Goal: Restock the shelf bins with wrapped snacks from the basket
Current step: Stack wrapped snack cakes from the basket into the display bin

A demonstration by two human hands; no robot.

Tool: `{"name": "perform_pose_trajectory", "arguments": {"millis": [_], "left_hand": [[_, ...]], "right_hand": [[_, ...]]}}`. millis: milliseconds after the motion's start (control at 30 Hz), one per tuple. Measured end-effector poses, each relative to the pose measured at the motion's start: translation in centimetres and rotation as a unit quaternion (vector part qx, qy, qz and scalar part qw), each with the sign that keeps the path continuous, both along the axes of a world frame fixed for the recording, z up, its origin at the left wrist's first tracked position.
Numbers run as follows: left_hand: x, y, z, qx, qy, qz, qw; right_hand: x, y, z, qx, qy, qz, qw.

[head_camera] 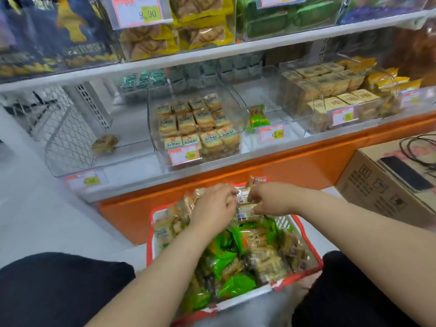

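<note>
Below the white shop shelf's clear plastic bins (198, 128), a red plastic basket (304, 234) held wrapped snacks; left hand (213, 204) and right hand (271, 199) pinched small tan packets (243, 197) at its far end

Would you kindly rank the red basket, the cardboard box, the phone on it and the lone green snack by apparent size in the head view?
1. red basket, nearest the camera, so this is unsure
2. cardboard box, partly cut off
3. phone
4. green snack

Both hands — left hand (213, 204), right hand (271, 199) — reach forward, fingers curled.
</note>
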State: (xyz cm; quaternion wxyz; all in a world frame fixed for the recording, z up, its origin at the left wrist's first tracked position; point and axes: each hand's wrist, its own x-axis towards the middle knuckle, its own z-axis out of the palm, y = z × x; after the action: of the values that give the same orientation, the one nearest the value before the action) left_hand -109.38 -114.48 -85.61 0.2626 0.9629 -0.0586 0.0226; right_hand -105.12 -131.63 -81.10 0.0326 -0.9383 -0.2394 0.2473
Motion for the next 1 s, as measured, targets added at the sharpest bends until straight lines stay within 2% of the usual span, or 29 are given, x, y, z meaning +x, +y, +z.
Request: {"name": "perform_pose_trajectory", "arguments": {"millis": [133,200,333,433,500,567,667,733,833,933,1000], "left_hand": [[-4.1,-1.3,-4.3,0.019,0.121,-0.033,0.992],[-5.5,-1.9,-6.0,0.019,0.16,-0.043,0.986],[-7.5,-2.9,-9.0,0.017,0.217,-0.056,0.974],[-8.3,-3.3,-10.3,0.018,0.243,-0.071,0.967],[-8.4,-3.3,-10.5,-0.001,0.238,-0.072,0.969],[-8.1,-3.1,-9.9,-0.039,0.205,-0.063,0.976],[-7.6,-3.1,-8.3,-0.115,0.169,-0.056,0.977],[-7.4,-3.4,-7.4,-0.171,0.177,-0.054,0.968],[-7.2,-4.0,-6.4,-0.254,0.171,-0.034,0.951],[-6.9,-3.9,-5.6,-0.302,0.16,0.023,0.939],[-6.7,-3.5,-5.2,-0.34,0.165,0.045,0.924]], "right_hand": [[-3.1,-1.9,-2.7,-0.105,0.043,-0.022,0.993],[-4.1,-2.6,-4.2,-0.135,0.029,-0.06,0.989],[-4.9,-3.6,-7.0,-0.17,0.006,-0.172,0.97],[-5.1,-3.9,-8.2,-0.16,0.047,-0.198,0.966],[-4.9,-3.9,-8.3,-0.141,0.038,-0.199,0.969],[-4.1,-3.9,-7.9,-0.097,0.014,-0.217,0.971],[-2.9,-4.1,-6.5,0.074,0.03,-0.306,0.949],[-2.5,-4.1,-5.4,0.185,0.073,-0.372,0.907],[-2.9,-3.4,-3.9,0.292,0.179,-0.428,0.836],[-3.2,-2.3,-3.3,0.338,0.297,-0.449,0.772],[-3.4,-1.8,-2.9,0.353,0.32,-0.452,0.754]]}}
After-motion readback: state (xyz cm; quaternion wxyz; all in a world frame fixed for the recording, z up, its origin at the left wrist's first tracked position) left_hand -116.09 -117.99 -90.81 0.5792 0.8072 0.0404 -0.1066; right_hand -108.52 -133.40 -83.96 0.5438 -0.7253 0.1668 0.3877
